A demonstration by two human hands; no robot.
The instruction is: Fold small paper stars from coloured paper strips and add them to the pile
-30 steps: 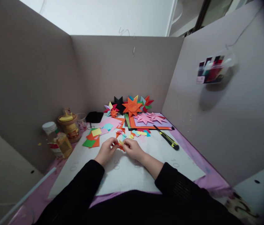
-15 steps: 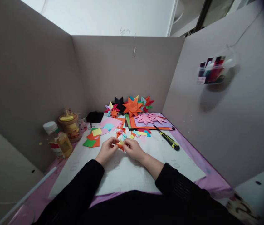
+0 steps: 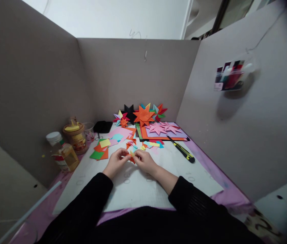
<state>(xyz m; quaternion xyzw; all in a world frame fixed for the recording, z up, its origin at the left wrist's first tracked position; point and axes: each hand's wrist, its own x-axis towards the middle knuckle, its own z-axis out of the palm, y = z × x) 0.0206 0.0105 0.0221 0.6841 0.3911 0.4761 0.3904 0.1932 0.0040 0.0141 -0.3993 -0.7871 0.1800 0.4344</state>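
Note:
Both hands meet over the white board (image 3: 138, 193), pinching a small folded paper piece (image 3: 132, 160) in orange and yellow. My left hand (image 3: 116, 162) grips its left side between thumb and fingers. From the other side my right hand (image 3: 145, 161) holds it, with the fingertips close to the yellow part. The fingers hide some of the piece. Just beyond lie small paper scraps (image 3: 154, 144) in several colours. Cut paper squares in green (image 3: 97, 155) and yellow (image 3: 105, 142) lie to the left.
Folded paper stars (image 3: 144, 116) stand at the back wall, with pink stars (image 3: 156, 128) on stacked paper sheets. A utility knife (image 3: 181, 149) lies at right. On the left are a bottle (image 3: 65, 157), a yellow-lidded cup (image 3: 78, 139) and a black flat object (image 3: 103, 127).
The folded paper piece has turned slightly between my fingers, and its orange lower part looks different. Both hands stay in nearly the same place.

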